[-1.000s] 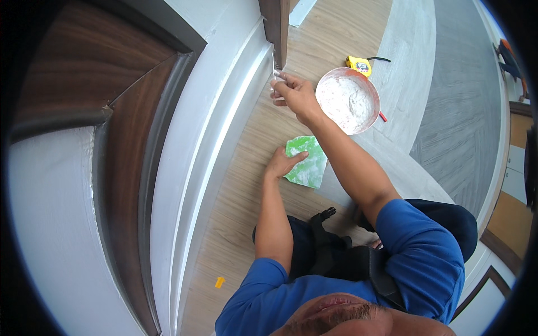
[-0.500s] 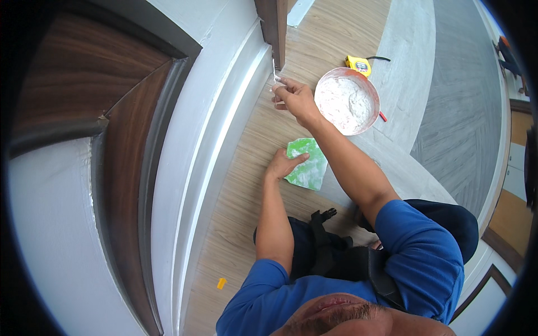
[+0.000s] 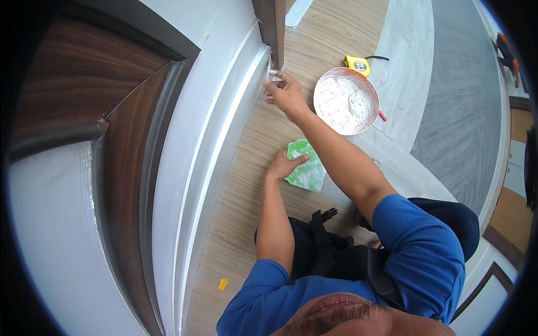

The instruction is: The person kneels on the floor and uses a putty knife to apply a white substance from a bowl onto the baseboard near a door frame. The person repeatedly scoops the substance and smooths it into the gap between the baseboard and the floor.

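Right hand (image 3: pixel 284 92) up at the white trim, left hand (image 3: pixel 284 165) flat on the floor by the green pad.

At the top centre of the frame, the right hand's fingers are closed around a small pale tool (image 3: pixel 271 78), hard to make out, its tip pressed to the white baseboard (image 3: pixel 238 106) right under the dark wooden door frame (image 3: pixel 273 28). The left hand lies spread open just below, centre of frame, palm down on the wood-look floor (image 3: pixel 246 185), fingertips touching a green pad (image 3: pixel 305 167) smeared with white paste. To the right of the right hand sits a round orange bowl (image 3: pixel 346 101), its inside coated and filled with white filler. Just above the bowl lies a yellow tape measure (image 3: pixel 357 64). A tiny yellow bit (image 3: pixel 222 284) lies on the floor at the lower centre.
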A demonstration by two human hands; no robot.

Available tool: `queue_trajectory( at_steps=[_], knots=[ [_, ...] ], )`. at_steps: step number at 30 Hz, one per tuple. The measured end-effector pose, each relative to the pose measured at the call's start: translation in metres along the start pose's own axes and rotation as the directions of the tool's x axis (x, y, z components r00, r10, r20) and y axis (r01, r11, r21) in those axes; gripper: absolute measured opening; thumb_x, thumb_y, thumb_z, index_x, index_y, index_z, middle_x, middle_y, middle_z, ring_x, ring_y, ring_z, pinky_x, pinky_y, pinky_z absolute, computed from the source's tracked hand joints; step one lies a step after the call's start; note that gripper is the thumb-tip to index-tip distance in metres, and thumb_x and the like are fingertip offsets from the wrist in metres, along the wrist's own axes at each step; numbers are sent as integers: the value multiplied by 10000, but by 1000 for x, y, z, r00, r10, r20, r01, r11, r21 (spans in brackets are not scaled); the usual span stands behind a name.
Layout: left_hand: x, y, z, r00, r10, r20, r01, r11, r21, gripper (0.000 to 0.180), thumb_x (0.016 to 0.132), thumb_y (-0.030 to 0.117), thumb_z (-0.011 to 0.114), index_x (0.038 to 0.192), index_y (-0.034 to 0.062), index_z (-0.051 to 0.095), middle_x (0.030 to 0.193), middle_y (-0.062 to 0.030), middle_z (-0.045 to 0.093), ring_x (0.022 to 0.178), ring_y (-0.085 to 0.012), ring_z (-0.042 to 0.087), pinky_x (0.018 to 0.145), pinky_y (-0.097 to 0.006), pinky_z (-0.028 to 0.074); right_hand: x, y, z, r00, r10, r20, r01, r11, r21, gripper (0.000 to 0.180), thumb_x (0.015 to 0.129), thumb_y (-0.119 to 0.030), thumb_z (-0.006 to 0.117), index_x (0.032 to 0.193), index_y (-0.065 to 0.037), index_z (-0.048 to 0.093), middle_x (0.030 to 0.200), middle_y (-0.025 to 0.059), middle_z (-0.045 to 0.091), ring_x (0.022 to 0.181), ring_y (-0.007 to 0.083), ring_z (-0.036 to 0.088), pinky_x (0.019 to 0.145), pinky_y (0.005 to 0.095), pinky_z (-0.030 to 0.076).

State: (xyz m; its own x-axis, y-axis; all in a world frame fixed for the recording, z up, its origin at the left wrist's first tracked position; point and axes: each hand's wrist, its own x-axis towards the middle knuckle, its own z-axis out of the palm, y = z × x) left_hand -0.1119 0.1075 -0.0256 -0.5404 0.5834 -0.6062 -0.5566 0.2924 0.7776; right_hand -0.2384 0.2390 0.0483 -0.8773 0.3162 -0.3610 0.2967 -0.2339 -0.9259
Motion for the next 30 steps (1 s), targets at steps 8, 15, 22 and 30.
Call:
queue_trajectory(
  at_steps=[8, 15, 22, 30],
  knots=[
    [2, 0, -1, 1000, -8, 8, 8, 999, 32, 384, 843, 299, 799, 992, -43, 709, 894, -115, 728, 783, -168, 661, 702, -328, 527, 4, 0, 8, 1000, 4, -9, -4, 1000, -15, 574, 908, -174, 692, 1371, 91, 480, 919, 133, 675, 795, 170, 666, 661, 302, 574],
    [-6, 7, 1, 1000, 22, 7, -22, 1000, -7, 368, 850, 285, 795, 996, -42, 712, 899, -105, 730, 781, -151, 658, 713, -324, 526, -10, 8, -16, 996, 48, 75, -41, 995, -88, 559, 928, -166, 683, 1390, 74, 479, 916, 99, 669, 816, 148, 659, 702, 293, 574],
    [0, 5, 2, 1000, 3, 26, -3, 1000, 14, 379, 852, 284, 793, 1016, -46, 704, 907, -108, 728, 792, -167, 660, 720, -323, 529, 2, 3, -10, 997, -70, -24, 69, 997, -37, 555, 897, -187, 687, 1365, 67, 530, 871, 125, 686, 726, 139, 632, 605, 278, 519],
    [7, -12, -2, 1000, -11, 3, 11, 998, 66, 497, 814, 338, 818, 1021, -92, 680, 906, -147, 718, 798, -185, 662, 728, -332, 529, -14, 13, -34, 993, 33, 110, -17, 990, -140, 483, 892, -182, 698, 1293, 65, 593, 860, 107, 677, 734, 147, 621, 634, 290, 526]
  ],
)
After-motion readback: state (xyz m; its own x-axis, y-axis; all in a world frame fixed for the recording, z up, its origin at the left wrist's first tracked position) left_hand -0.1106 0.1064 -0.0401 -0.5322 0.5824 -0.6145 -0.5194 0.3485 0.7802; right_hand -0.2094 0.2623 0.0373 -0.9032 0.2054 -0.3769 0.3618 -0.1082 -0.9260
